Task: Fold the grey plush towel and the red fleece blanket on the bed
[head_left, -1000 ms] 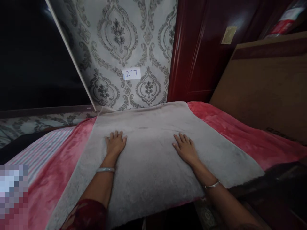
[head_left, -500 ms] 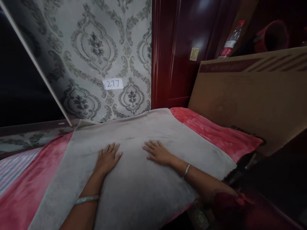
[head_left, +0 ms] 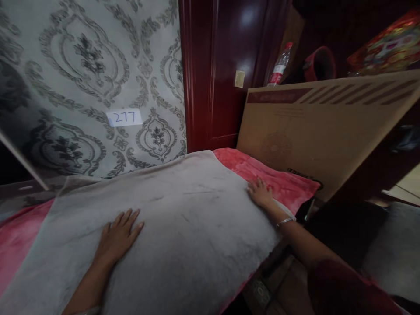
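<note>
A light grey cloth (head_left: 177,227), soft like a blanket, lies spread out before me, mostly flat with faint creases toward its far side. My left hand (head_left: 118,236) rests palm down on its left part, fingers apart. Over at the cloth's right edge, my right hand (head_left: 260,192) lies flat with spread fingers, the fingertips reaching the red blanket (head_left: 278,177) beneath. Neither hand grips anything.
Behind the cloth stands a patterned wall with a paper label (head_left: 124,117) reading 277. A dark red door panel (head_left: 213,78) adjoins it. At right leans a large cardboard box (head_left: 315,127), with a plastic bottle (head_left: 280,65) behind its top edge.
My right hand has slid from the middle of the cloth to its right edge. My left hand stays on the left part. The view has turned to the right.
</note>
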Demonstrator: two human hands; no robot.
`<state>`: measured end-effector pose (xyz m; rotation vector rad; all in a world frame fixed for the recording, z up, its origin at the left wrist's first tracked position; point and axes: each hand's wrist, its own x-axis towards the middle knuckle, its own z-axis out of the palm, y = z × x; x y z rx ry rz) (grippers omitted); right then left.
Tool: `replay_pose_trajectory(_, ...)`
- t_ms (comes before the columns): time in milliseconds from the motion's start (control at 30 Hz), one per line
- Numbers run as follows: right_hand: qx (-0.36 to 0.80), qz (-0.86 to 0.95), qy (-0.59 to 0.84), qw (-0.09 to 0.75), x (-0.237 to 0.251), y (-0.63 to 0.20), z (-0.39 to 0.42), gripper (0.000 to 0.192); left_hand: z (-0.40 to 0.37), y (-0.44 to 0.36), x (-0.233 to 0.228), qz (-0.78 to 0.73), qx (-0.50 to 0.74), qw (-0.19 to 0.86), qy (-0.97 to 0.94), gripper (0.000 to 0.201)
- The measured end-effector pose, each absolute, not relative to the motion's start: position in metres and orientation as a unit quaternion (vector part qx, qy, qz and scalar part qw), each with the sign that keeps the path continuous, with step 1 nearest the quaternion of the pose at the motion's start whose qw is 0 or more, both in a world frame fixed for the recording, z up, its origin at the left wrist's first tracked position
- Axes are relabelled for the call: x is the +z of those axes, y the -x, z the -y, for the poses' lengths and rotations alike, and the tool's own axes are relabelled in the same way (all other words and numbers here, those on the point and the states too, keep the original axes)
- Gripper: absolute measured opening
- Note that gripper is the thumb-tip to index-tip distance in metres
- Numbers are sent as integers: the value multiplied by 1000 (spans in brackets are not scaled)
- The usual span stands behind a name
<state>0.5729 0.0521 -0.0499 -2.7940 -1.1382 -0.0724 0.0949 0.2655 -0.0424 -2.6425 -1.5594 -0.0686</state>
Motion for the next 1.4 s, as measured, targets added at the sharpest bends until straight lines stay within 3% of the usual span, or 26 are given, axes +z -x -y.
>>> replay_pose_trajectory(200,38,647,758,72,-71,-504,-29,65,-268,-98,-38,507,4,55,860,62)
replay_pose_trajectory(500,-33,323,945,50,-59,-581,34,56,-268,-102,-35,510,25,67,857,62)
replay_pose_trajectory(600,-68,376,921,75,-65,-557,30,58,-267,-103,-34,511,21,69,857,63)
replay_pose_trajectory(733,-21,543,834,96,-79,-528,30,58,-264,-103,-31,509,25,91,855,64)
replay_pose_trajectory(967,-33,336,924,178,-82,-571,68,53,-259,-102,-29,506,19,113,855,67)
replay_pose_trajectory(1400,-21,185,926,329,-101,-603,88,35,-256,-104,-29,486,-53,107,866,60)
